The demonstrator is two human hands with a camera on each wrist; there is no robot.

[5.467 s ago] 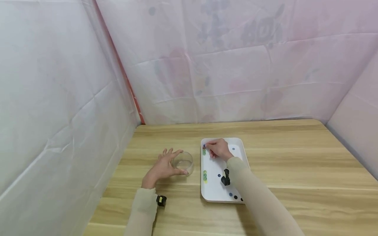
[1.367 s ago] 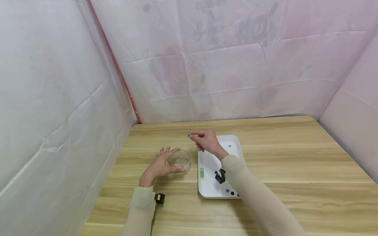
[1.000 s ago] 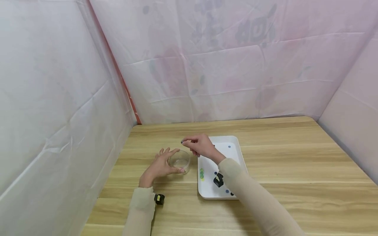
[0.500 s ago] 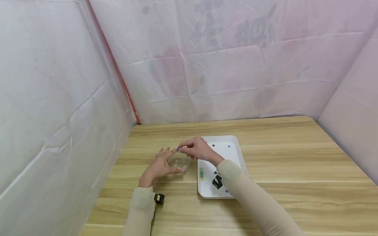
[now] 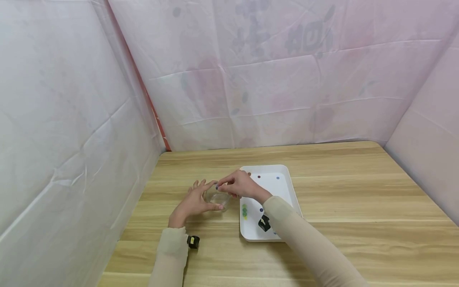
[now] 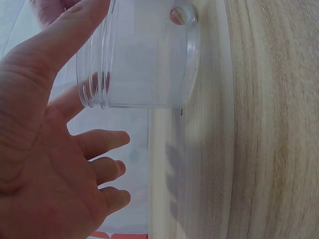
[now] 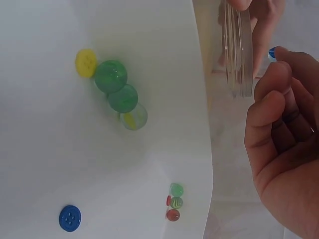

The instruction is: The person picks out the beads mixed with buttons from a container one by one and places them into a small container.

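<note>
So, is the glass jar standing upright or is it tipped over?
Upright: the glass jar stands on the table, mouth up, steadied by the left hand.

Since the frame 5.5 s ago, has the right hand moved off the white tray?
Yes. The right hand has gone left, off the white rectangular tray, and is now over the clear glass jar held by the left hand.
</note>
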